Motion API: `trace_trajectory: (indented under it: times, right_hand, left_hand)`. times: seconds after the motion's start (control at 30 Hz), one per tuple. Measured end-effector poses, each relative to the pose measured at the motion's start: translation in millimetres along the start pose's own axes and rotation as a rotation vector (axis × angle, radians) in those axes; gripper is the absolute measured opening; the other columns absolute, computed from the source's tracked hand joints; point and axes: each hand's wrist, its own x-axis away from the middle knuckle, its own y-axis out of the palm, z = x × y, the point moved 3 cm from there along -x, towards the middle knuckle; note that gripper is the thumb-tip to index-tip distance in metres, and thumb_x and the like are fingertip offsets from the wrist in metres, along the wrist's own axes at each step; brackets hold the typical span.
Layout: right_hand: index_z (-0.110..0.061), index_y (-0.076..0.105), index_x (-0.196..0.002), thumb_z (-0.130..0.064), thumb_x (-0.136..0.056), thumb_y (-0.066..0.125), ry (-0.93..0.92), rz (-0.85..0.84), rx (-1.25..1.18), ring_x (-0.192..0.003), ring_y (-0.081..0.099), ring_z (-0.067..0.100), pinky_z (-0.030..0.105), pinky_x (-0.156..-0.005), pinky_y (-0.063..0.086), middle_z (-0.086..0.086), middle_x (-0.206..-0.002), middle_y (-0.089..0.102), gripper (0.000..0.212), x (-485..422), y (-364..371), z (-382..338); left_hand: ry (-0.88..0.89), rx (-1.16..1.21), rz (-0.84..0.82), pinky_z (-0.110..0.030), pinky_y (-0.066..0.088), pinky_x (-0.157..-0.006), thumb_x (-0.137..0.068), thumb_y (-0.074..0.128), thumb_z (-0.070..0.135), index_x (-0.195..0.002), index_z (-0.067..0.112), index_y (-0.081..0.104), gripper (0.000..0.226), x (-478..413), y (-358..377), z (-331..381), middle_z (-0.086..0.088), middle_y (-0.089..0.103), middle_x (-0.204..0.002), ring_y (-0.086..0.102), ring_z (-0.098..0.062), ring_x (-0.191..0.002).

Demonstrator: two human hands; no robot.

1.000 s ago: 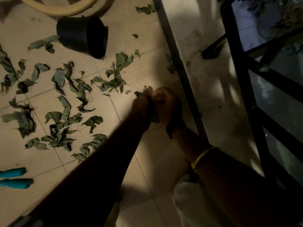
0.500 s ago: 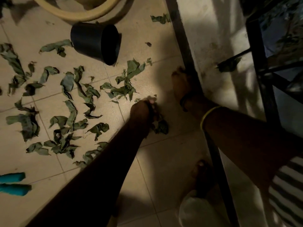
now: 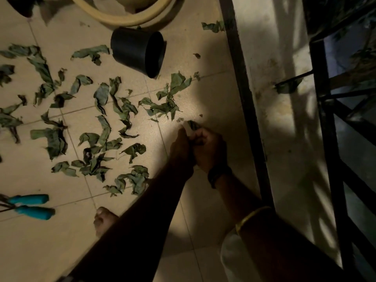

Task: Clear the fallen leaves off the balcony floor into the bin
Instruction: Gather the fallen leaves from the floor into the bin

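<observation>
your left hand (image 3: 181, 146) and right hand (image 3: 209, 148) are pressed together low over the tiled floor (image 3: 203, 94), fingers curled round a small bunch of leaves (image 3: 192, 124) that pokes out above your knuckles. the rest of the fallen leaves (image 3: 105, 127) lie scattered across the floor to the left of your hands, reaching toward its left edge. a black pot (image 3: 138, 50) lies on its side near the floor's far edge, its mouth facing right, just below a cream hoop (image 3: 122, 19). teal-handled shears (image 3: 30, 206) rest at the left edge. your bare foot (image 3: 103, 219) shows beside your left forearm.
</observation>
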Motion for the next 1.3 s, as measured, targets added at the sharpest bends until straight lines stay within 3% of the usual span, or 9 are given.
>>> trace_trajectory:
  times: [0.13,0.27,0.43,0.67,0.87,1.0,1.13,1.2,1.3]
  right_hand:
    - [-0.023,0.068,-0.095,-0.005,-0.087,0.069,0.090,-0.157,-0.256,-0.088,0.068,0.013,0.030,-0.073,0.055,0.000,-0.096,0.073,0.019,9,-1,18]
    - [-0.031,0.057,-0.131,-0.029,-0.088,0.048,-0.163,0.140,0.527,-0.110,0.058,0.018,0.036,-0.084,0.056,-0.002,-0.121,0.062,0.044,-17,-26,49]
    - [-0.022,0.040,-0.150,-0.008,-0.094,0.052,-0.428,-0.012,0.992,-0.119,0.048,0.043,0.049,-0.088,0.050,0.018,-0.144,0.040,0.059,-40,-8,71]
    - [-0.011,0.079,-0.091,-0.010,-0.080,0.062,-0.211,0.220,0.666,-0.090,0.068,0.035,0.034,-0.073,0.053,0.014,-0.092,0.073,0.020,-44,-26,84]
    - [-0.011,0.078,-0.100,-0.015,-0.083,0.077,-0.182,0.282,0.293,-0.089,0.065,0.012,0.027,-0.078,0.055,0.007,-0.096,0.075,0.018,13,0,49]
    - [-0.014,0.074,-0.111,-0.029,-0.101,0.055,-0.163,0.211,0.155,-0.101,0.065,0.006,0.024,-0.090,0.054,-0.004,-0.103,0.072,0.026,45,36,31]
    - [-0.031,0.049,-0.145,-0.044,-0.095,0.031,-0.304,-0.184,0.627,-0.145,0.031,0.029,0.055,-0.117,0.022,0.009,-0.148,0.049,0.054,52,51,28]
    - [-0.021,0.047,-0.147,-0.029,-0.097,0.038,-0.356,-0.403,0.446,-0.141,0.037,0.027,0.046,-0.117,0.030,0.015,-0.148,0.046,0.052,54,52,24]
    - [-0.001,0.063,-0.129,-0.016,-0.095,0.049,-0.409,-0.071,0.301,-0.117,0.058,0.014,0.021,-0.099,0.048,0.017,-0.128,0.064,0.039,40,29,21]
  left_hand:
    - [0.061,-0.083,0.126,-0.025,0.050,-0.053,-0.104,0.041,0.041,-0.114,0.005,0.064,0.044,-6,-38,-9,-0.007,0.062,-0.082,0.060,-0.018,-0.066]
    - [0.052,-0.007,0.235,-0.020,0.037,-0.040,-0.101,0.048,0.041,-0.086,0.013,0.063,0.035,-14,-64,-14,0.002,0.049,-0.065,0.044,-0.010,-0.044]
    - [0.050,0.026,0.170,-0.024,0.040,-0.044,-0.102,0.046,0.038,-0.086,0.016,0.059,0.031,-35,-73,-26,0.001,0.049,-0.067,0.045,-0.012,-0.050]
    - [0.082,-0.050,0.044,-0.023,0.058,-0.063,-0.105,0.042,0.032,-0.138,0.001,0.049,0.045,-28,-72,-37,-0.004,0.059,-0.100,0.060,-0.014,-0.085]
    - [0.115,-0.088,-0.071,-0.026,0.057,-0.069,-0.106,0.040,0.034,-0.140,0.003,0.046,0.048,0,-56,-34,-0.011,0.061,-0.122,0.064,-0.016,-0.094]
    - [0.101,-0.047,-0.086,-0.038,0.053,-0.080,-0.105,0.041,0.036,-0.099,0.007,0.065,0.038,16,-40,-30,-0.018,0.064,-0.099,0.063,-0.029,-0.093]
    - [0.176,-0.102,0.058,-0.022,0.052,-0.057,-0.106,0.039,0.024,-0.110,-0.001,0.063,0.035,7,-71,-26,-0.013,0.064,-0.090,0.061,-0.016,-0.073]
    - [0.138,-0.174,0.051,-0.024,0.053,-0.058,-0.106,0.039,0.025,-0.133,-0.001,0.053,0.040,-3,-90,-25,-0.008,0.061,-0.097,0.058,-0.013,-0.073]
    - [0.142,-0.213,0.035,-0.016,0.050,-0.044,-0.106,0.040,0.024,-0.138,-0.003,0.048,0.042,-9,-102,-23,0.000,0.055,-0.082,0.054,-0.011,-0.065]
